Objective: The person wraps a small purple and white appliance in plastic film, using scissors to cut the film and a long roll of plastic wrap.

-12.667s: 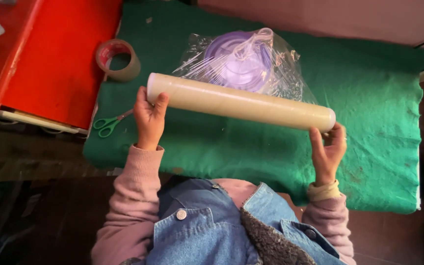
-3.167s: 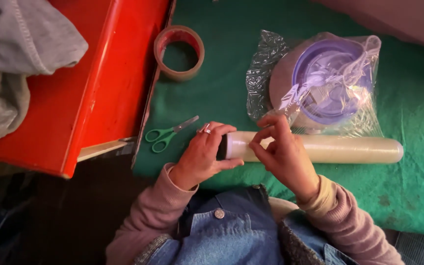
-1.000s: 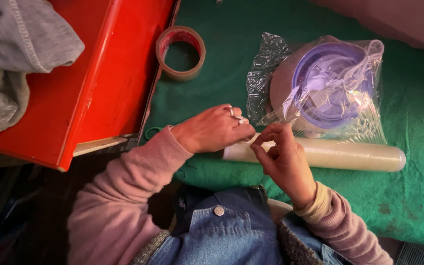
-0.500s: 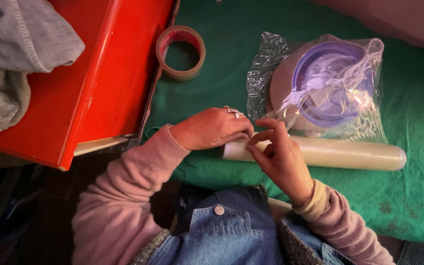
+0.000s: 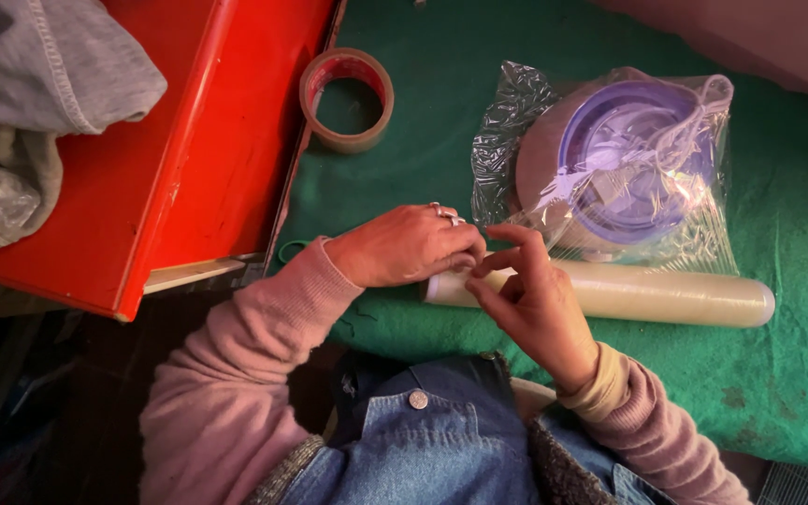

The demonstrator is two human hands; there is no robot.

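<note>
Pinching film roll end | left hand | right hand | pale, translucent

Green cloth-covered table, film roll, tape ring, wrapped purple container, possibly scissors

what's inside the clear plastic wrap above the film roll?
Inside the clear plastic wrap sits a round purple container with a lid. Its contents cannot be seen; wrap glare hides detail. Both hands work the film roll below.

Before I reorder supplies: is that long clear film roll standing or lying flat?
Lying flat: the long clear film roll rests lengthwise on the green cloth.
</note>
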